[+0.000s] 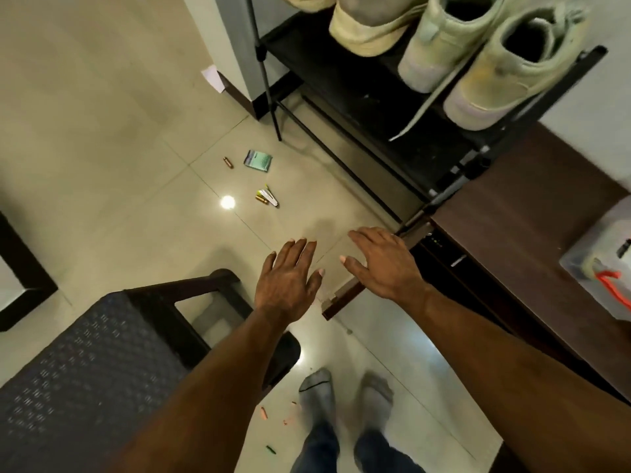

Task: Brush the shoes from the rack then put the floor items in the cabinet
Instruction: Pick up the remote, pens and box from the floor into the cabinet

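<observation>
Pale green high-top shoes (454, 39) and a cream shoe (368, 25) stand on the black shoe rack (341, 80) at the upper right. On the tiled floor lie a small teal packet (258, 161), a lone battery (227, 162) and a cluster of batteries with a white strip (267, 199). My left hand (288, 274) and my right hand (382, 261) hover side by side above the floor, palms down, fingers straight, holding nothing. The right hand is just left of the brown cabinet's (512, 213) open door edge (345, 295).
A dark woven plastic chair (102, 363) fills the lower left. A clear box with an orange-handled item (604, 268) sits on the cabinet top. Small orange and green bits (269, 448) lie near my socked feet (345, 397). A tripod leg (266, 76) stands beside the rack.
</observation>
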